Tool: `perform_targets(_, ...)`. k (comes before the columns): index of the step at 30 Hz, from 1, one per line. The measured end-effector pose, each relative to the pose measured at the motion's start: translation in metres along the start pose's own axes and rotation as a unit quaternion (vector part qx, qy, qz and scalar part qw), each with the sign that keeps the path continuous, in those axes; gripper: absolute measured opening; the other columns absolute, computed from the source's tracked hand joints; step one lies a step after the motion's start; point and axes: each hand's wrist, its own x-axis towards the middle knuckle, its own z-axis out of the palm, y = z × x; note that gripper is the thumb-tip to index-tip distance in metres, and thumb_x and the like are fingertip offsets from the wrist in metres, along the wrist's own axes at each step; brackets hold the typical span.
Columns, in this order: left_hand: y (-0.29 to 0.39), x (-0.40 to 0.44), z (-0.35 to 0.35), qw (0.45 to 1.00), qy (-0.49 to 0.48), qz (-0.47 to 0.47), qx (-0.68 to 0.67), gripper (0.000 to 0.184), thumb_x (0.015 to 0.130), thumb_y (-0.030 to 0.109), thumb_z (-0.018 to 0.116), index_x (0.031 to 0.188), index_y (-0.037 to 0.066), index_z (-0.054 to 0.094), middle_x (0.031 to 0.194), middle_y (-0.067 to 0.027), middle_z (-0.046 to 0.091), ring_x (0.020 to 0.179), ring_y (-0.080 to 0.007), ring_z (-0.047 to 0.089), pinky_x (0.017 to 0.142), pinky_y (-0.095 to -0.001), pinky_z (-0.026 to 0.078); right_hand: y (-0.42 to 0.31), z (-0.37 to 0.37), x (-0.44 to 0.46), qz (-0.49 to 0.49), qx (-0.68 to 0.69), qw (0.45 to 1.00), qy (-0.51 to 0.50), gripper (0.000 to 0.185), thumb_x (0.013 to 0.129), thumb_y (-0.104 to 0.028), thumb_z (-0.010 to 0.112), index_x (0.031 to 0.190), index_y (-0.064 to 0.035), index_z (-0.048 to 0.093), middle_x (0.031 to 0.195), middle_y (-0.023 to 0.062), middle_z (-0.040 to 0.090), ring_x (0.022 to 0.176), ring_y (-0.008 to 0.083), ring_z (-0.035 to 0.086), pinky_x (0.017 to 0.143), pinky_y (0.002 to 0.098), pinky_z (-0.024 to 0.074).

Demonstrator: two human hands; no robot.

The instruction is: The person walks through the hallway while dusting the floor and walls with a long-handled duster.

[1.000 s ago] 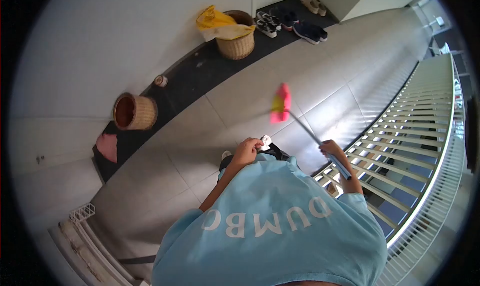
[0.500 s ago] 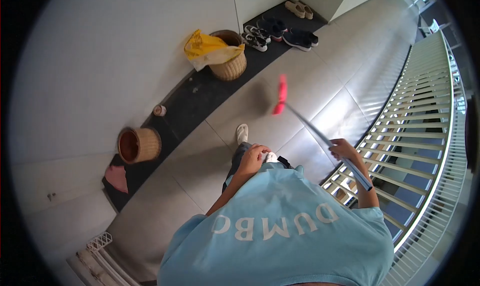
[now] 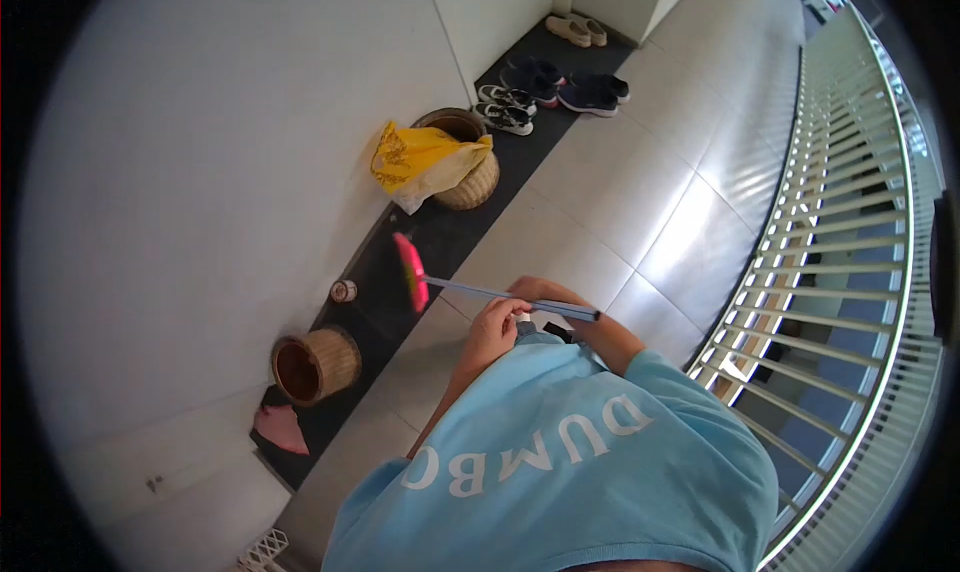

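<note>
A broom with a bright pink and yellow-green head (image 3: 412,274) reaches over the dark floor strip, its head a little blurred. Its grey-blue handle (image 3: 565,310) slants back toward my body. My right hand (image 3: 532,289) is closed round the handle near its upper end, partly hidden by the forearm and the handle. Right beside it, just left of the handle and in front of the light blue shirt (image 3: 560,442), my left hand (image 3: 494,330) has its fingers curled together; what they hold, if anything, is hidden.
A wicker basket (image 3: 470,184) with a yellow bag (image 3: 420,162), a small jar (image 3: 343,291), a second wicker basket (image 3: 335,364) and a pink cloth (image 3: 281,428) line the wall. Several shoes (image 3: 590,97) stand farther along the dark strip. A white railing (image 3: 830,322) runs along the right.
The broom head has swung left from the light tiles to the dark strip. My right hand has moved left, beside my left hand. The view has turned, and the baskets appear lower.
</note>
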Motion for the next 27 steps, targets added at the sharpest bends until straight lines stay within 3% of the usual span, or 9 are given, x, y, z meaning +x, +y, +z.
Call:
perform_targets(1, -0.006, 0.005, -0.002, 1.000, -0.011, -0.006, 0.000, 0.029, 0.067, -0.010, 0.046, 0.091, 0.004, 0.055, 0.085, -0.0096, 0.053, 0.074, -0.0196, 0.055, 0.062, -0.0259, 0.045, 0.026, -0.016, -0.010, -0.126, -0.125, 0.984, -0.021, 0.022, 0.073, -0.021, 0.053, 0.079, -0.0003, 0.059, 0.054, 0.0057, 0.053, 0.045, 0.0131, 0.049, 0.042, 0.0277, 0.0404)
perform_targets(2, -0.011, 0.010, -0.003, 1.000, -0.023, -0.014, -0.002, 0.030, 0.066, -0.009, 0.046, 0.091, 0.006, 0.055, 0.082, -0.0096, 0.052, 0.073, -0.0205, 0.054, 0.063, -0.0264, 0.044, 0.041, -0.023, -0.032, 0.025, 0.005, 0.998, 0.058, 0.021, 0.072, -0.018, 0.055, 0.078, 0.0021, 0.058, 0.053, 0.0059, 0.052, 0.041, 0.0129, 0.048, 0.038, 0.0278, 0.0393)
perform_targets(3, -0.015, 0.014, -0.003, 0.999, -0.033, -0.011, -0.004, 0.030, 0.066, -0.009, 0.046, 0.091, 0.006, 0.055, 0.082, -0.0096, 0.052, 0.073, -0.0205, 0.054, 0.063, -0.0264, 0.044, 0.067, -0.032, -0.061, 0.005, 0.183, 0.978, 0.103, 0.017, 0.071, -0.013, 0.058, 0.076, 0.0029, 0.057, 0.053, 0.0060, 0.052, 0.041, 0.0135, 0.048, 0.037, 0.0281, 0.0392)
perform_targets(6, -0.019, 0.036, 0.003, 0.996, -0.086, -0.018, -0.017, 0.033, 0.067, -0.009, 0.046, 0.096, 0.006, 0.053, 0.082, -0.0084, 0.052, 0.071, -0.0192, 0.054, 0.062, -0.0266, 0.044, 0.122, -0.072, -0.143, 0.122, 0.274, 0.917, 0.264, 0.014, 0.068, -0.010, 0.062, 0.070, 0.0018, 0.055, 0.051, 0.0076, 0.052, 0.039, 0.0148, 0.050, 0.035, 0.0303, 0.0407)
perform_targets(10, -0.009, 0.067, 0.025, 0.990, -0.135, -0.001, -0.042, 0.031, 0.068, -0.007, 0.047, 0.096, 0.006, 0.052, 0.082, -0.0086, 0.052, 0.070, -0.0193, 0.053, 0.062, -0.0271, 0.044, 0.145, -0.114, -0.209, 0.148, 0.181, 0.884, 0.405, 0.013, 0.070, -0.006, 0.057, 0.066, 0.0050, 0.053, 0.049, 0.0099, 0.052, 0.037, 0.0158, 0.048, 0.035, 0.0297, 0.0387)
perform_targets(13, 0.002, 0.098, 0.032, 0.985, -0.174, 0.007, 0.003, 0.030, 0.069, -0.005, 0.047, 0.096, 0.006, 0.052, 0.082, -0.0093, 0.052, 0.069, -0.0194, 0.053, 0.062, -0.0274, 0.044, 0.143, -0.140, -0.219, 0.129, 0.259, 0.835, 0.469, 0.012, 0.072, -0.006, 0.055, 0.069, 0.0055, 0.052, 0.049, 0.0086, 0.050, 0.037, 0.0148, 0.047, 0.035, 0.0277, 0.0378)
perform_targets(19, 0.010, 0.163, 0.047, 0.987, -0.160, -0.018, -0.012, 0.032, 0.070, -0.004, 0.048, 0.100, 0.007, 0.051, 0.083, -0.0088, 0.053, 0.066, -0.0175, 0.052, 0.061, -0.0281, 0.044, 0.084, -0.190, -0.246, 0.084, 0.255, 0.894, 0.358, 0.032, 0.073, -0.009, 0.056, 0.102, 0.0039, 0.051, 0.055, 0.0048, 0.050, 0.042, 0.0109, 0.046, 0.036, 0.0254, 0.0390)
perform_targets(26, 0.041, 0.253, 0.098, 0.981, -0.189, -0.017, 0.034, 0.039, 0.069, -0.003, 0.050, 0.106, 0.009, 0.048, 0.086, -0.0085, 0.053, 0.065, -0.0182, 0.053, 0.061, -0.0277, 0.045, 0.064, -0.248, -0.128, 0.043, 0.125, 0.964, 0.232, 0.024, 0.067, -0.016, 0.061, 0.085, 0.0003, 0.060, 0.064, 0.0080, 0.059, 0.052, 0.0156, 0.056, 0.049, 0.0296, 0.0454)
perform_targets(27, 0.046, 0.263, 0.107, 0.981, -0.187, -0.010, 0.048, 0.039, 0.070, -0.003, 0.049, 0.106, 0.009, 0.048, 0.086, -0.0083, 0.053, 0.066, -0.0182, 0.054, 0.060, -0.0277, 0.045, 0.064, -0.259, -0.128, 0.061, 0.109, 0.974, 0.188, 0.040, 0.067, -0.019, 0.062, 0.103, -0.0018, 0.055, 0.066, 0.0092, 0.060, 0.052, 0.0182, 0.057, 0.050, 0.0308, 0.0465)
